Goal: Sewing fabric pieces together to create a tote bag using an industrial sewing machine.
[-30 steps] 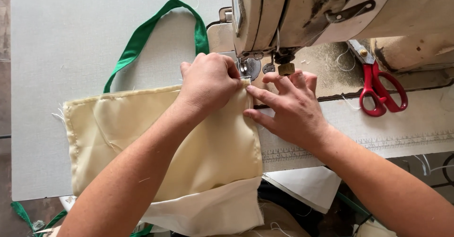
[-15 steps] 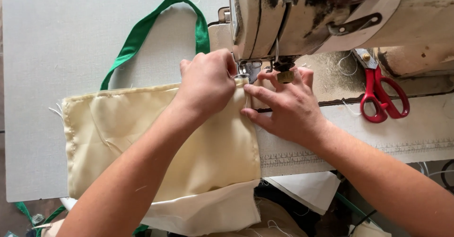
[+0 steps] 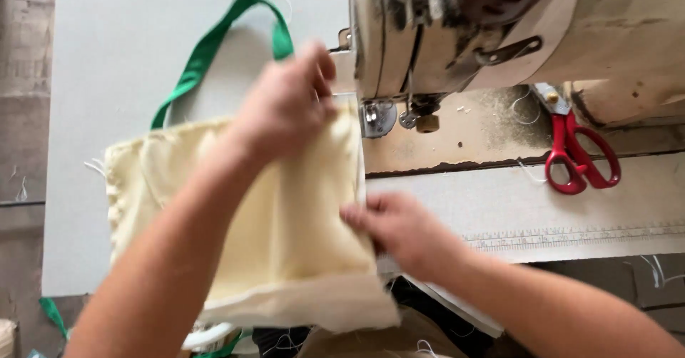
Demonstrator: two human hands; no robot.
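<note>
A soft cream cloth bag (image 3: 285, 237) is lying on the grey table (image 3: 107, 58) left of the sewing machine (image 3: 485, 37). The left hand (image 3: 285, 104) is pinching its top edge; the right hand (image 3: 399, 229) is gripping its right edge. A green strap (image 3: 207, 51) is looping behind. Red scissors (image 3: 578, 154) are resting well right.
</note>
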